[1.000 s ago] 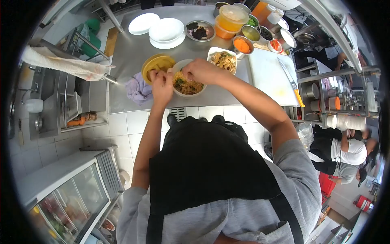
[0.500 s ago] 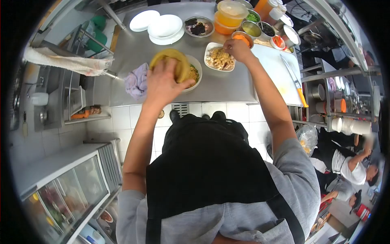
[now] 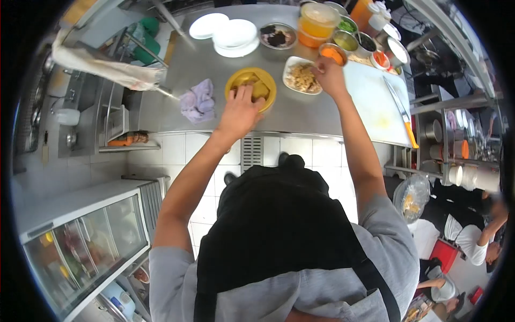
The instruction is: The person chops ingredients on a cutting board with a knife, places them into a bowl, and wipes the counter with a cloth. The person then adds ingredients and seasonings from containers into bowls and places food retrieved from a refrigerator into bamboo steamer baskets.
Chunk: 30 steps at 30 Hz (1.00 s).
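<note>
My left hand [image 3: 241,110] rests on a round yellow bowl [image 3: 270,80] near the table's front edge, fingers bent inside the outer ring and touching it. The white bowl beneath or behind it is out of sight. My right hand [image 3: 330,78] dips its closed fingertips into the crumbly tan food [image 3: 303,79] at the right side of a white square dish [image 3: 291,65]. How much the fingertips hold is hidden. Just beyond that hand stands a metal bowl of orange pieces [image 3: 333,53].
Left of the yellow bowl lies a crumpled lilac cloth [image 3: 197,101]. White plates [image 3: 235,35] and a metal bowl of dark and pink food [image 3: 278,36] stand behind. An orange-handled knife [image 3: 399,110] lies on the white board [image 3: 370,107]. Other people [image 3: 475,236] are at lower right.
My left hand has brought the tilted yellow bowl down level, and the white bowl with green and tan food no longer shows. My right hand stays at the dish. The whole view has shifted.
</note>
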{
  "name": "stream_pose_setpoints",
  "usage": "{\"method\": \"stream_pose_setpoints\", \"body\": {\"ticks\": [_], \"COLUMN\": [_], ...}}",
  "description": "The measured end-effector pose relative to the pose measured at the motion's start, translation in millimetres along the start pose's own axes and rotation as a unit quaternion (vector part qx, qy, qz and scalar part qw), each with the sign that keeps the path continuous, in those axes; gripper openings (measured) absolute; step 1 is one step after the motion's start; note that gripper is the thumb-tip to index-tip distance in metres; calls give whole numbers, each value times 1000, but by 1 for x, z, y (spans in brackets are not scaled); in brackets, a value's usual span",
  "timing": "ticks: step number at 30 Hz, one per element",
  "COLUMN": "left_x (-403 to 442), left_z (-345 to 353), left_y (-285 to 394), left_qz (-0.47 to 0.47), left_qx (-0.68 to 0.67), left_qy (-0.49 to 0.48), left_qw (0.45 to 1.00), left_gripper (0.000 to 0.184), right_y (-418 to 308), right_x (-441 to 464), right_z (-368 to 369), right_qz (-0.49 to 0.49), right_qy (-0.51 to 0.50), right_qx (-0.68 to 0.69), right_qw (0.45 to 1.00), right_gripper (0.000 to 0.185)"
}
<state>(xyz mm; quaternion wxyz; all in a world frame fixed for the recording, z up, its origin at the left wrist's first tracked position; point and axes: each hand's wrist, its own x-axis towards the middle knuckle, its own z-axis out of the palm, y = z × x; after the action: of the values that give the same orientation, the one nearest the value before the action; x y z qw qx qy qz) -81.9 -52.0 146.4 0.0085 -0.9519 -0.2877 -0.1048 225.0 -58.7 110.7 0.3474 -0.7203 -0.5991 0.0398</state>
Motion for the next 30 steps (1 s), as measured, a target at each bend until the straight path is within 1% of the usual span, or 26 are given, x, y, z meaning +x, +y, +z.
{"method": "stream_pose_setpoints", "body": {"ticks": [2, 3, 4, 5, 6, 7, 8, 9, 10, 12, 14, 15, 16, 17, 19, 20, 21, 22, 23, 24, 26, 27, 29, 30], "left_x": [-14, -22, -33, -44, -57, -72, -87, -104, -122, -152, -176, -186, -195, -202, -211, -217, -220, -222, -223, -222, -217, -215, -219, -227], "left_z": [-7, -13, -22, -33, -44, -54, -69, -86, -100, -117, -157, -172, -182, -188, -194, -191, -182, -178, -180, -185, -206, -219, -247, -259], "left_y": [-14, -20, -24, -26, -30, -37, -43, -48, -54, -64, -67, -70, -76, -84, -101, -115, -130, -144, -154, -160, -171, -183, -210, -225], "left_qz": [16, 9, 5, -10, -26, -29, -37, -58, -84, -76, -123, -142, -157, -166, -189, -190, -165, -137, -84, -82, 22, 13, 34, 27], "left_qx": [-61, -86, -78, -120, -162, -173, -160, -200, -237, -241, -230, -232, -234, -209, -253, -240, -222, -205, -130, -119, -130, -118, -83, -75], "left_qy": [39, 56, 60, 89, 118, 159, 169, 155, 143, 187, 173, 176, 179, 183, 222, 226, 236, 246, 238, 240, 145, 143, 129, 125], "left_qw": [997, 995, 995, 989, 979, 972, 972, 966, 957, 949, 950, 946, 942, 946, 923, 925, 931, 937, 959, 960, 981, 983, 988, 989], "left_gripper": [39, 39, 39, 40, 41, 44, 44, 45, 47, 53, 65, 72, 79, 79, 84, 84, 82, 81, 81, 81, 82, 82, 84, 84], "right_y": [-12, -15, -22, -37, -57, -73, -92, -129, -163, -193, -216, -252, -280, -308, -324, -320, -317, -309, -310, -328, -379, -403, -451, -474], "right_x": [-11, -23, -38, -55, -74, -95, -113, -130, -145, -163, -169, -163, -154, -145, -130, -126, -122, -122, -113, -104, -88, -77, -54, -38], "right_z": [-8, -6, 2, 6, 11, 29, 47, 59, 71, 117, 140, 136, 129, 123, 137, 147, 158, 173, 188, 190, 195, 203, 208, 204], "right_qz": [85, 36, -13, 51, 112, 118, 119, 110, 101, 118, 182, 154, 112, 73, -31, -61, -91, 26, 140, 147, 146, 192, 239, 33], "right_qy": [-38, -5, 27, -39, -110, -157, -205, -235, -270, -274, -315, -286, -261, -233, -204, -199, -194, -268, -337, -350, -372, -376, -387, -394], "right_qx": [37, 36, 36, 158, 274, 423, 559, 656, 740, 770, 731, 720, 708, 693, 638, 622, 605, 653, 684, 745, 799, 814, 826, 828], "right_qw": [995, 999, 999, 985, 949, 884, 794, 709, 607, 564, 577, 613, 647, 678, 742, 755, 767, 708, 632, 548, 449, 399, 333, 398], "right_gripper": [21, 24, 27, 36, 45, 58, 73, 85, 98, 107, 115, 118, 118, 117, 110, 109, 108, 105, 102, 96, 91, 86, 82, 81]}}
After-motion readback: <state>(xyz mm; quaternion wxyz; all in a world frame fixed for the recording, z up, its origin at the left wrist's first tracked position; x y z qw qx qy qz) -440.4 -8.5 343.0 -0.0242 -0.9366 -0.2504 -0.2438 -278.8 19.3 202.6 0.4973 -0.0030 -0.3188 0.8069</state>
